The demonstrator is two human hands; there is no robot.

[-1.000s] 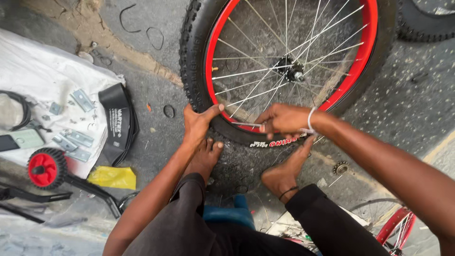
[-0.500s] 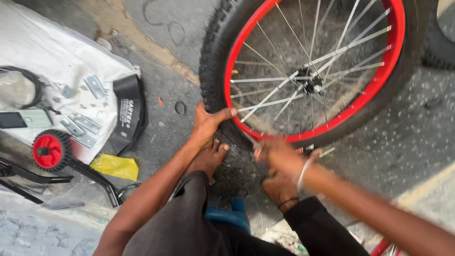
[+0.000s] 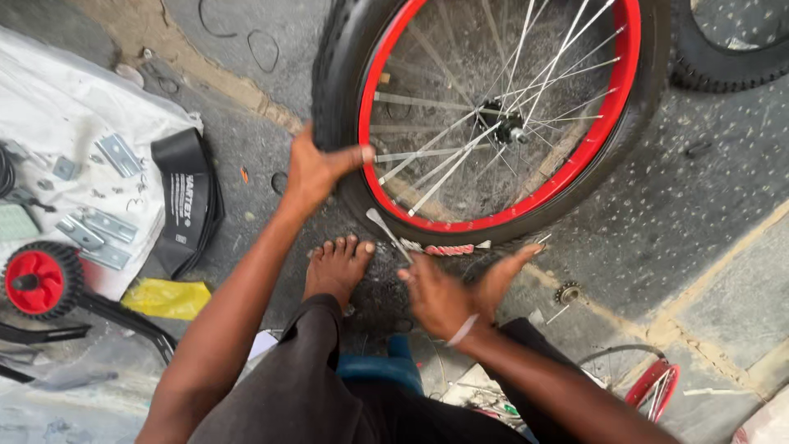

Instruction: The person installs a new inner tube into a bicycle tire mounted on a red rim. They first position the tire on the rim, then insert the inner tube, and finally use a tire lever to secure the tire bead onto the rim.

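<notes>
Rubber first: the black tyre on the red-rimmed wheel fills the top of your view, standing on the rough concrete ground and leaning a little away from you, with its lowest stretch right in front of your bare feet. That puts the bead where both hands can get at it. Spokes run to the hub, which sits clear of your hands.

Your left hand clamps the tyre's left side, fingers wrapped over the tread and thumb hooked across toward the rim. It looks like the steadying grip that keeps the wheel from rolling or tipping.

Your right hand is low, just below the bottom of the rim, fingers spread, nothing in it that I can see. A slim metal lever sticks out from under the rim edge just beside it, apparently wedged between tyre and rim so it stays put on its own.

Off to your left: white sheet with metal brackets, a folded black rubber strip, a small red-hubbed wheel, a yellow rag. A small sprocket lies on the ground to your right.
</notes>
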